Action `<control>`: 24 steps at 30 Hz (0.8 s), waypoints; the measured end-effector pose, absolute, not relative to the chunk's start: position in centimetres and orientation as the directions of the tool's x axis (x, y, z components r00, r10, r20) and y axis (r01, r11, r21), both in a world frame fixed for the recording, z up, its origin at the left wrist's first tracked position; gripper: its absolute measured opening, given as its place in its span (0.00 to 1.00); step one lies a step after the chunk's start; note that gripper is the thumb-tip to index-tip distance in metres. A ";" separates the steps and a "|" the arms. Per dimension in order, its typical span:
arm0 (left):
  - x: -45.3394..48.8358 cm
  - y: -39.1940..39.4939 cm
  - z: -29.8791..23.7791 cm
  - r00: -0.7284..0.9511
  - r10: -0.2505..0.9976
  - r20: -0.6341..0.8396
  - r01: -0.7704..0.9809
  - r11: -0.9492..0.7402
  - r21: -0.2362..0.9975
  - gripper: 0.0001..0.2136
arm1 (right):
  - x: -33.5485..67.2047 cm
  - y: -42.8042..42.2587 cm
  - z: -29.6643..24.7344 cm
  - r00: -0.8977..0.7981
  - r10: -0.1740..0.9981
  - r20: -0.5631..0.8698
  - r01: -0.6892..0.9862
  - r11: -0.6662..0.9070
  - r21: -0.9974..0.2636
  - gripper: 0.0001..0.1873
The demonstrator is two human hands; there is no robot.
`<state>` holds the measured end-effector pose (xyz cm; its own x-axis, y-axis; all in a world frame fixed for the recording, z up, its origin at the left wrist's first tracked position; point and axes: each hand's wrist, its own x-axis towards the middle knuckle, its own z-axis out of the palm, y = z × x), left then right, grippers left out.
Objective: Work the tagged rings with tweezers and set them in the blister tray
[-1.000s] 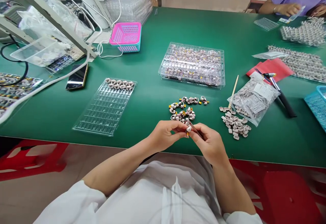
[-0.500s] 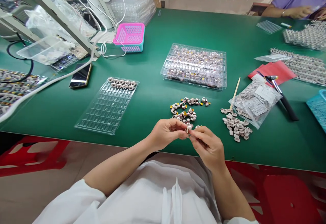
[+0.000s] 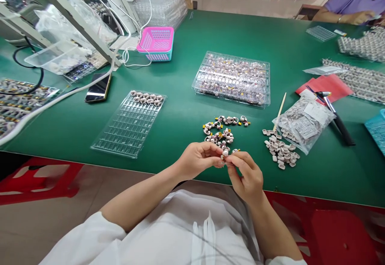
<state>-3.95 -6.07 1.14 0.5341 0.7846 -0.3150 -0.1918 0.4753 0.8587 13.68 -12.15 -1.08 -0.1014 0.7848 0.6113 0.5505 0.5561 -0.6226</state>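
Note:
Close to the table's near edge, my left hand (image 3: 197,161) pinches a small pale earbud-like part (image 3: 225,152) between thumb and fingers. My right hand (image 3: 248,177) is closed on the right side of the same part, its fingertips meeting those of the left. Fingers hide much of the part. Just beyond lies a loose pile of similar parts (image 3: 227,136) with yellow tabs. Right of my hands is a heap of small beige caps (image 3: 282,152). A clear compartment tray (image 3: 117,130) on the left has several round pale parts in its far rows.
A filled stack of clear trays (image 3: 231,79) sits mid-table. At right are a bag of beige caps (image 3: 305,122), a black-handled hammer (image 3: 343,128) and a wooden stick (image 3: 280,110). Leftward are a pink basket (image 3: 156,50), a phone (image 3: 98,88) and a white cable (image 3: 66,96). Another person sits far right.
The view has shifted slightly, moving the table items a little rightward. Both hands stay together on the small part, with the right fingers slightly re-posed and more of the part showing.

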 end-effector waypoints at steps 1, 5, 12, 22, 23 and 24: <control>-4.0 -6.1 1.3 0.540 0.782 -0.310 -0.198 0.476 0.857 0.12 | 13.7 -12.2 -1.1 -0.106 0.776 0.622 0.565 0.562 -0.604 0.16; -4.0 -6.4 1.7 0.524 0.800 -0.292 -0.199 0.449 0.871 0.11 | 13.8 -12.1 -1.1 -0.146 0.747 0.649 0.591 0.592 -0.548 0.17; -4.6 -6.1 2.0 0.571 0.741 -0.353 -0.196 0.541 0.818 0.15 | 14.9 -11.6 -0.8 -0.268 0.711 0.650 0.584 0.657 -0.477 0.21; -5.1 -4.5 1.0 0.668 0.547 -0.504 -0.109 0.742 0.662 0.15 | 14.9 -11.4 -1.3 -0.374 0.662 0.650 0.633 0.694 -0.343 0.22; -5.2 -4.4 1.0 0.679 0.534 -0.503 -0.104 0.749 0.655 0.15 | 14.9 -11.4 -1.2 -0.371 0.660 0.653 0.641 0.691 -0.335 0.21; -5.2 -4.4 1.0 0.688 0.525 -0.500 -0.102 0.753 0.650 0.14 | 14.8 -11.4 -1.1 -0.368 0.659 0.656 0.647 0.688 -0.328 0.21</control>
<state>-5.24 -4.40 1.00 0.6883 0.5255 -0.5001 -0.1020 0.7526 0.6505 14.79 -11.42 -1.06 -0.3680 0.6588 0.6562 0.6470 0.6883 -0.3282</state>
